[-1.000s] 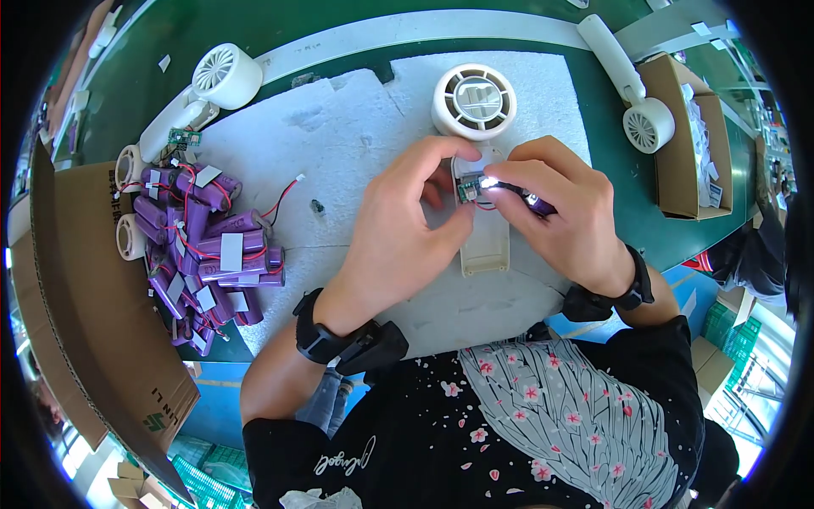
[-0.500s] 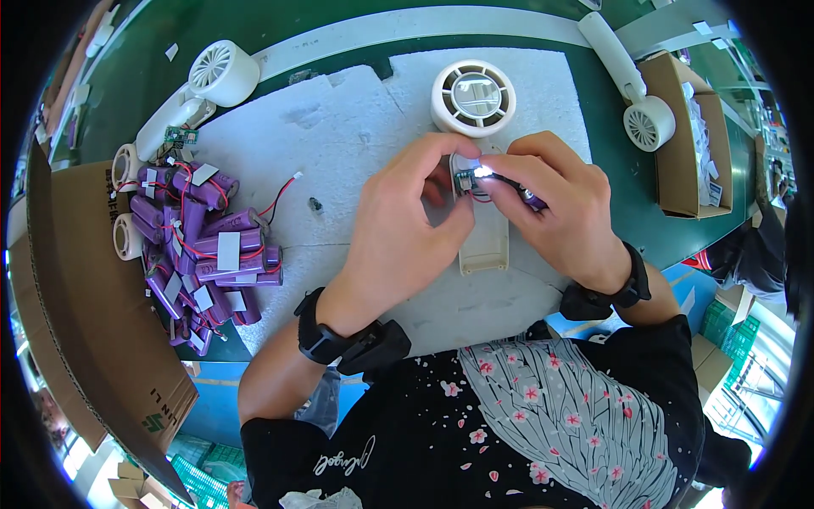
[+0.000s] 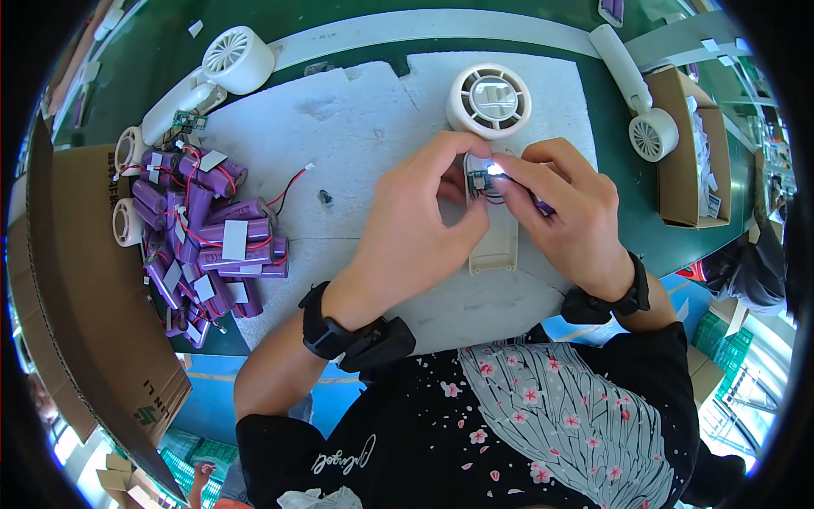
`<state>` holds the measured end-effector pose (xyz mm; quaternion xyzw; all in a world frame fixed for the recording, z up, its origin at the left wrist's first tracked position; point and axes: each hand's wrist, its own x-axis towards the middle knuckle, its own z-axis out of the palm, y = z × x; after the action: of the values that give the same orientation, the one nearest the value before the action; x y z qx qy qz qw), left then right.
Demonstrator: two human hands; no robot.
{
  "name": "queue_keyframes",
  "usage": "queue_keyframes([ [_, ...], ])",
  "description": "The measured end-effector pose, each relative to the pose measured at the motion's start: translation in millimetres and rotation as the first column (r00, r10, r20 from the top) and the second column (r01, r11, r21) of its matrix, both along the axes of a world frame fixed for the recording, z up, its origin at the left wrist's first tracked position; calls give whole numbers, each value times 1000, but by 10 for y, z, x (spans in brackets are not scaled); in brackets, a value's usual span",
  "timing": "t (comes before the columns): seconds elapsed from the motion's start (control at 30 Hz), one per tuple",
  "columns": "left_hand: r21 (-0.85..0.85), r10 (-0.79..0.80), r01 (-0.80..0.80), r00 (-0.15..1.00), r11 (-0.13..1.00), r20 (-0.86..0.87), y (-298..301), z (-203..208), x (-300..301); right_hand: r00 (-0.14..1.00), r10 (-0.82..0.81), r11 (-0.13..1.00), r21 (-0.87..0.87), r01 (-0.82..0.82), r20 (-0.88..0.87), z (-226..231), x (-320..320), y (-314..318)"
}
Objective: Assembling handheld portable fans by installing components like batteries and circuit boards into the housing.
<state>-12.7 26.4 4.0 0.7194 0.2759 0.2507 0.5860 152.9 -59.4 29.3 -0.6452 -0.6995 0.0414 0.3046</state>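
Observation:
On a white foam sheet (image 3: pixel 381 110) in front of me lies a white handheld fan, its round head (image 3: pixel 511 116) farthest from me and its open handle shell (image 3: pixel 494 250) toward me. My left hand (image 3: pixel 407 220) curls around the handle near the head, thumb and fingers gripping its sides. Between my hands a small green circuit board (image 3: pixel 478 180) shows in the shell, with a bright white light beside it. My right hand (image 3: pixel 572 208) is closed at the board's right edge, its thumb and forefinger pinched there. A purple battery (image 3: pixel 543 206) sticks out of that hand; the fingertips' exact contact is hidden.
Purple batteries (image 3: pixel 242 208) with red and black leads are heaped at left, beside a large open cardboard box (image 3: pixel 102 280). A white fan (image 3: pixel 240 59) lies at the far left, another fan (image 3: pixel 653 134) at right. Next to that stands a cardboard box (image 3: pixel 674 182) of small parts.
The whole view has shifted slightly, with the fan and pile appearing a little farther right. Both hands keep their grip at the board, and the light still shines.

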Motion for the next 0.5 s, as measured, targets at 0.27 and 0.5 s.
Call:
queue_keyframes([
  [0.27,4,-27,27,981,1000,193,102,-83,0,991,-46,997,-63,38,-122,28,12,16],
  [0.5,232,-158,176,983,957,-95,200,120,-24,958,-40,935,-348,-64,-285,160,157,81],
])
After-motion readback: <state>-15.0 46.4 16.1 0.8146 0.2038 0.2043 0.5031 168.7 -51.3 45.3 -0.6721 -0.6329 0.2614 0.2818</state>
